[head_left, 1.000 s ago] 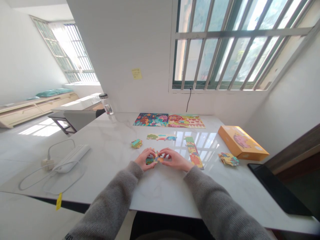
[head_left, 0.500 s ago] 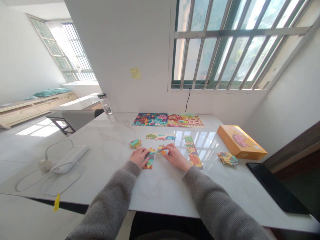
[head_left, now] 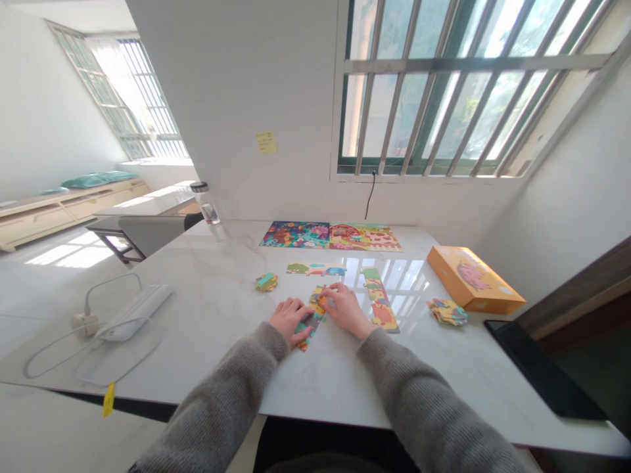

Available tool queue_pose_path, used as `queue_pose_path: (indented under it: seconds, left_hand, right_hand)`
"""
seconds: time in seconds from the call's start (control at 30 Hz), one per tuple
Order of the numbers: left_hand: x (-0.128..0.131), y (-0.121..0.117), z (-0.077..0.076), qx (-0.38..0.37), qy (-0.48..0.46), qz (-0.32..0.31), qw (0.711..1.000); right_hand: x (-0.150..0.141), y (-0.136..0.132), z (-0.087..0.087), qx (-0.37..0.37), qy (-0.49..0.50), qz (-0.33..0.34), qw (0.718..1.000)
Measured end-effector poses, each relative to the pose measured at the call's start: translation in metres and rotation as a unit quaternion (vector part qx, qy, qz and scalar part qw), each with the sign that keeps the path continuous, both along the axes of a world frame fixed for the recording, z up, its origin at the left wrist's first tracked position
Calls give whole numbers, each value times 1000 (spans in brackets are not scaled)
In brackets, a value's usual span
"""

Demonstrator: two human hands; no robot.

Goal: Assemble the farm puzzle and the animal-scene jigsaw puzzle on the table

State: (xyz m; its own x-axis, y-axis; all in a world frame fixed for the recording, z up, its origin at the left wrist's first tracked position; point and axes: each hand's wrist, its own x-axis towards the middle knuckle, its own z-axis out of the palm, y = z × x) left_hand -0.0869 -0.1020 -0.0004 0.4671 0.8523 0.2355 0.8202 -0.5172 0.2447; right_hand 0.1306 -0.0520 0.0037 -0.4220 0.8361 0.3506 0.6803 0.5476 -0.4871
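Observation:
A colourful jigsaw strip (head_left: 311, 318) lies diagonally on the table between my hands. My left hand (head_left: 290, 320) presses its fingers on the strip's lower part, and my right hand (head_left: 345, 310) has its fingertips on the upper end. Some of the strip is hidden under my fingers. Further up are a long horizontal strip of joined pieces (head_left: 315, 269), a small cluster of pieces (head_left: 266, 282) and a vertical strip (head_left: 379, 301) to the right of my right hand.
The white marble table (head_left: 207, 276) holds picture cards (head_left: 325, 236), an orange puzzle box (head_left: 473, 280) and a loose pile of pieces (head_left: 447, 312). A glass bottle (head_left: 206, 205) stands at the back corner. A white device (head_left: 134, 313) with a cable lies left; a black tablet (head_left: 542, 368) lies right.
The separate pieces between my hands now form one diagonal strip. My left hand has moved from the lower piece's left side onto the strip, and my right hand has moved closer to it.

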Motion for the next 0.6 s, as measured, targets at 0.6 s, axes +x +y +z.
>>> queue_pose_path:
  seconds: [0.6]
  left_hand:
    - [0,-1,-4,-12,-50,-20,998]
  right_hand:
    - [8,-12,14,11,-129,10,992]
